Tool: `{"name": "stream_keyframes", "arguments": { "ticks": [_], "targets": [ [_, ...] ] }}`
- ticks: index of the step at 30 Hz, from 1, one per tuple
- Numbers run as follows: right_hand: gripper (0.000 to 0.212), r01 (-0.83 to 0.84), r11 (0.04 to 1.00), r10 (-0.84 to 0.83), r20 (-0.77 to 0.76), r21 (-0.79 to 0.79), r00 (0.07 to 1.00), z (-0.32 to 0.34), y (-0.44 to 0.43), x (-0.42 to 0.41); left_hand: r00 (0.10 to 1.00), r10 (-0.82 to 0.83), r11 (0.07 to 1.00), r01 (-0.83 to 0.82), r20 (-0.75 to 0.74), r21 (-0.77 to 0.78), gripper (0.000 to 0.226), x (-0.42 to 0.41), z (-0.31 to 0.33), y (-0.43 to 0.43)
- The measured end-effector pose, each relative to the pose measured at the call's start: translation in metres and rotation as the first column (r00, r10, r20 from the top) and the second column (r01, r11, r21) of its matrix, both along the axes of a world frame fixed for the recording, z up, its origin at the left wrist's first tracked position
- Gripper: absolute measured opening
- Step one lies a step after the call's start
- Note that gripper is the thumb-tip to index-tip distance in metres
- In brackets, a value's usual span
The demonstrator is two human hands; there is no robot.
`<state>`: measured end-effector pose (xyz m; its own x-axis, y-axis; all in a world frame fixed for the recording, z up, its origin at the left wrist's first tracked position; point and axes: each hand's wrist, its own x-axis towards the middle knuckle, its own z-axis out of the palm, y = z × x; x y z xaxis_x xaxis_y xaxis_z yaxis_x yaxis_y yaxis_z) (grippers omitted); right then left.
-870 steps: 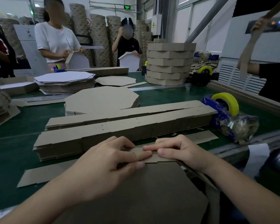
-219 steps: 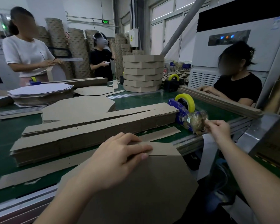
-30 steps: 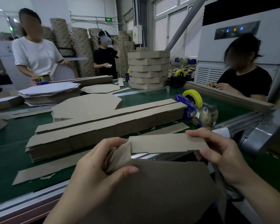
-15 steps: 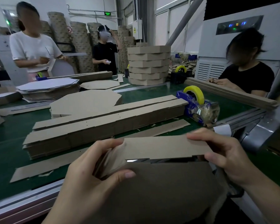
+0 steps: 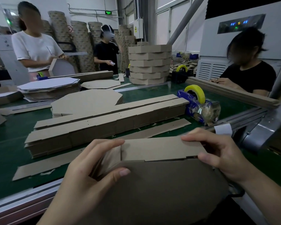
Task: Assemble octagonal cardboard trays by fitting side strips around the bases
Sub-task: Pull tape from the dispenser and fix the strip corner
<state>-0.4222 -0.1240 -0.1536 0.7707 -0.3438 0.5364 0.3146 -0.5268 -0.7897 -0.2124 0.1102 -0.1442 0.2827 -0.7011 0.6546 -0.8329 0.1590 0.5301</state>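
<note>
- Side strip point(image 5: 161, 149) stands along the base point(image 5: 161, 189) edge at 12 o'clock, between both hands.
- Left hand point(image 5: 91, 172), at 9 o'clock, pinches the strip's folded corner between curled fingers and thumb.
- Right hand point(image 5: 217, 153), at 3 o'clock, pinches the other end.

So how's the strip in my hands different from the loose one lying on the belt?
The held strip stands on edge along the base; the loose strip lies flat on the belt. The held strip bends at a crease; the loose strip is straight. Both are brown cardboard.
</note>
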Motion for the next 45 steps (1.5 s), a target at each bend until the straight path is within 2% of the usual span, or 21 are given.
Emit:
{"name": "stream_keyframes", "arguments": {
  "ticks": [6,11,16,20,24,29,35,37,38,39,41,42,44,45],
  "targets": [
    [0.037,-0.049,0.999,0.049,-0.041,-0.012,0.998,0.000,0.003,0.013,0.990,-0.035,0.993,0.019,0.134,0.121,0.034,-0.003,0.011,-0.008],
    [0.038,-0.081,0.997,0.081,-0.061,0.016,0.995,0.003,0.003,0.022,0.941,-0.061,0.969,-0.024,0.333,0.245,0.035,-0.008,0.027,-0.023],
    [0.044,-0.146,0.986,0.154,-0.115,0.075,0.981,0.004,0.000,0.023,0.966,-0.063,0.971,0.001,0.252,0.240,0.033,-0.007,0.028,-0.025],
    [0.049,-0.165,0.985,0.170,-0.145,0.048,0.975,0.002,-0.003,0.023,0.971,-0.068,0.970,0.011,0.228,0.243,0.033,-0.005,0.027,-0.024],
    [0.048,-0.157,0.988,0.153,-0.156,-0.010,0.976,0.001,-0.006,0.023,0.947,-0.103,0.958,0.012,0.304,0.286,0.035,-0.004,0.031,-0.022],
    [0.047,-0.126,0.992,0.128,-0.169,0.022,0.977,-0.002,-0.009,0.020,0.891,-0.092,0.961,-0.036,0.444,0.273,0.035,-0.005,0.032,-0.032],
    [0.049,-0.165,0.986,0.152,-0.327,-0.013,0.933,0.007,-0.030,0.010,0.870,-0.084,0.965,-0.050,0.486,0.256,0.038,-0.005,0.028,-0.045],
    [0.033,0.014,1.000,-0.013,-0.256,0.004,0.967,0.014,-0.054,0.009,0.877,-0.083,0.963,-0.051,0.473,0.265,0.039,-0.007,0.029,-0.046],
    [0.025,0.184,0.981,-0.170,-0.201,0.054,0.965,0.019,-0.071,0.010,0.880,-0.084,0.961,-0.053,0.467,0.273,0.040,-0.008,0.029,-0.047],
    [0.020,0.370,0.922,-0.349,-0.172,0.111,0.921,0.022,-0.091,0.013,0.884,-0.088,0.958,-0.051,0.459,0.282,0.041,-0.009,0.029,-0.047],
    [0.017,0.678,0.720,-0.654,-0.183,0.144,0.734,0.027,-0.136,0.017,0.893,-0.099,0.954,-0.041,0.439,0.298,0.043,-0.010,0.029,-0.047],
    [0.016,0.765,0.634,-0.737,-0.212,0.113,0.642,0.028,-0.160,0.019,0.899,-0.100,0.952,-0.038,0.427,0.303,0.043,-0.010,0.029,-0.046],
    [0.011,0.835,0.550,-0.794,-0.308,0.003,0.524,0.028,-0.200,0.022,0.910,-0.097,0.951,-0.034,0.404,0.306,0.044,-0.010,0.029,-0.047],
    [0.016,0.845,0.532,-0.794,-0.378,-0.056,0.476,0.027,-0.214,0.024,0.915,-0.096,0.951,-0.032,0.392,0.307,0.044,-0.009,0.029,-0.047]
  ]
}}
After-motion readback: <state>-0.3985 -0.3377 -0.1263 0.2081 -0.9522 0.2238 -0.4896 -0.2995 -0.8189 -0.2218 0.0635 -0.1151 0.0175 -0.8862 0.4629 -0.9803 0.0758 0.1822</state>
